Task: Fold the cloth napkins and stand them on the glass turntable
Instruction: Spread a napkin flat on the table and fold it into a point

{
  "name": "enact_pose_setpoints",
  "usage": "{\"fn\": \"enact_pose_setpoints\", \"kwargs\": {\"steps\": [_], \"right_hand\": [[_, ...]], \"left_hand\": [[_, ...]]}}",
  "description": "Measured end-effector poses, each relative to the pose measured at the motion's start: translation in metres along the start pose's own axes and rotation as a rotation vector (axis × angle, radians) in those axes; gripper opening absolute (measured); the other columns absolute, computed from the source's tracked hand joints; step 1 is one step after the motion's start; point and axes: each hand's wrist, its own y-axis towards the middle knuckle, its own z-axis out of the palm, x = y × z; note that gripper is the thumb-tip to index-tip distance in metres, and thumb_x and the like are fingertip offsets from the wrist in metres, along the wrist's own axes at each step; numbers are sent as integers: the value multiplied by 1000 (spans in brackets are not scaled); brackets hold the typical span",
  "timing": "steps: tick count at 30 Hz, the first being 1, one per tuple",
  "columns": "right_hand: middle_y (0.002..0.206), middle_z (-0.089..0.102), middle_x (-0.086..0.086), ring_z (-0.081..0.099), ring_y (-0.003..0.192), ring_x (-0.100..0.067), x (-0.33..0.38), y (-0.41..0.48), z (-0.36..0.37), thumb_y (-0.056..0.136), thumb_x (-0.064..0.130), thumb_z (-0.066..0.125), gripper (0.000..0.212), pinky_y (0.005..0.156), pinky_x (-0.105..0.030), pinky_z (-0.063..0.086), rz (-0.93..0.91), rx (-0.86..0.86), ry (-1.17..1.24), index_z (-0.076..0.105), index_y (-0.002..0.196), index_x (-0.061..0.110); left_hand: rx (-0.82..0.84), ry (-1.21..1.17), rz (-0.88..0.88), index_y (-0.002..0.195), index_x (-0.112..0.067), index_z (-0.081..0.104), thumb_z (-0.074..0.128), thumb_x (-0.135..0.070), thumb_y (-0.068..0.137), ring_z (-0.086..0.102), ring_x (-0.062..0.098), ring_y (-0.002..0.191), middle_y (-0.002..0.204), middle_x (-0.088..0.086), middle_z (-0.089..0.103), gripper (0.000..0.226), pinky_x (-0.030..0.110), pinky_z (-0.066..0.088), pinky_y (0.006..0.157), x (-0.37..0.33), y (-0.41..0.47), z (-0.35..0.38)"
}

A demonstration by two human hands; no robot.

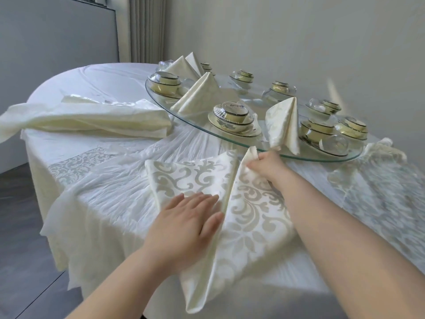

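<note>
Left hand (pixel 184 223) presses flat on the napkin (pixel 253 215); right hand (pixel 266 165) pinches its tip, ridge running toward the glass turntable (pixel 253 100).

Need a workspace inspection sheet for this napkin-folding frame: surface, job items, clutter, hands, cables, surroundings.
Surface: wrinkled white tablecloth, round outline; glass turntable on it.
Job's things: patterned napkin half-folded at the near edge; at least three folded napkins standing on the turntable; unfolded napkins piled at left.
Clutter: wrapped bowl-and-plate sets around the turntable; crumpled cloth at right.
Hands: left hand presses flat on the patterned napkin; right hand pinches its raised fold.
Cables: nothing seen.
Surroundings: curtain, pale wall, dark floor.
</note>
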Motion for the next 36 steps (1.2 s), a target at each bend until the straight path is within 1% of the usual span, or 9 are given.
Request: {"fn": "enact_pose_setpoints", "kwargs": {"steps": [2,8,15,17,21,23,29,32,36], "right_hand": [[57,41,-1,38,49,-14,-1,6,9,86,15,58,28,39,-17,32,26,8,-69,49,60,12],[56,29,1,32,47,-17,-2,23,17,86,19,55,41,44,-25,25,-27,-63,-211,27,56,18],[61,43,0,44,60,-22,2,38,25,86,22,55,33,50,-25,32,-68,-90,-307,36,58,18],[63,44,1,47,67,-23,1,41,28,87,23,53,32,53,-25,32,-66,-99,-336,36,59,19],[96,59,-3,53,89,-24,2,38,28,90,27,49,11,71,-28,38,-89,-100,-435,55,90,18],[119,56,-5,52,108,-26,6,31,25,93,28,46,27,84,-31,40,-108,-109,-533,52,115,14],[141,39,3,33,129,-14,-3,-58,11,96,18,35,37,97,-17,23,-500,-100,-468,43,132,17],[148,21,11,18,136,-2,-25,-114,14,84,42,19,62,102,-2,-3,-696,108,-477,38,138,17],[137,-17,26,-21,119,15,-44,-126,13,68,77,-4,90,86,2,-27,-573,373,-698,6,146,32]], "left_hand": [[-5,4,9,144,-39,13,-46,-71,40,7,-8,137,148,-26,19,123,13,-8,102,1,0,1],[17,26,38,145,-38,3,-29,-81,44,-3,-7,138,150,-26,8,114,18,-16,102,-2,-1,-1],[16,61,5,134,-33,43,12,-65,73,35,0,131,136,-23,40,76,24,9,105,-3,4,-1],[4,50,12,115,-28,63,29,-59,77,57,6,113,117,-15,62,60,29,25,96,-2,2,0],[-71,107,63,101,-25,70,36,-54,78,65,11,101,104,-11,69,50,32,30,88,0,2,7],[-97,146,76,100,-25,71,35,-53,79,65,11,101,103,-10,69,50,32,30,88,0,2,10],[-53,171,81,102,-22,71,18,-51,93,65,14,102,106,-6,69,61,32,30,88,2,2,11],[25,213,70,104,-20,70,6,-49,95,65,15,102,107,-4,69,71,32,30,88,1,2,11],[57,291,80,105,-19,70,7,-47,96,65,15,101,108,-2,69,70,31,30,87,1,2,10]]}}
